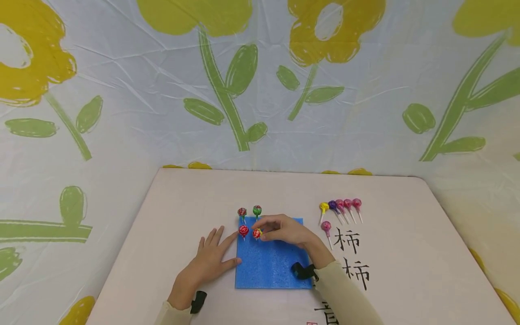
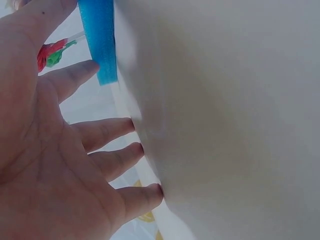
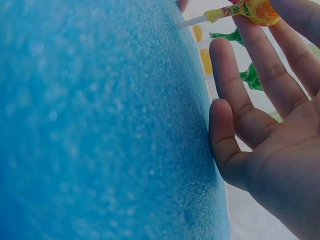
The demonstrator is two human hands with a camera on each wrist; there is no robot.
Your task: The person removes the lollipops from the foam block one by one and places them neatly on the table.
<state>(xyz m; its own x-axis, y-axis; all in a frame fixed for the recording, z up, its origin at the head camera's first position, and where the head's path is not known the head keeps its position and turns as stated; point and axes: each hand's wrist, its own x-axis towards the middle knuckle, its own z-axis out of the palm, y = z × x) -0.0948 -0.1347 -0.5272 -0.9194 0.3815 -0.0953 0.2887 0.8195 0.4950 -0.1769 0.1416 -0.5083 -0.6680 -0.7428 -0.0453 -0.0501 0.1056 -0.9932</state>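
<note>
A blue foam square (image 1: 270,266) lies on the table with lollipops standing in its far part: a dark red one (image 1: 242,212), a green one (image 1: 257,210) and a red one (image 1: 243,231). My right hand (image 1: 263,231) pinches the head of an orange-red lollipop (image 1: 257,234) whose stick meets the foam. In the right wrist view, the lollipop (image 3: 255,10) sits at the fingertips (image 3: 235,47) above the foam (image 3: 100,125). My left hand (image 1: 215,253) lies flat and spread on the table, index finger and thumb touching the foam's left edge. The left wrist view shows the left hand (image 2: 100,145) and the foam (image 2: 100,40).
Several loose lollipops lie in a row right of the foam: yellow (image 1: 323,207), purple (image 1: 332,205) and pink (image 1: 352,203), with another pink one (image 1: 326,225) below. Black characters (image 1: 351,257) are printed on the pale table (image 1: 183,194). A flowered cloth (image 1: 243,90) hangs behind.
</note>
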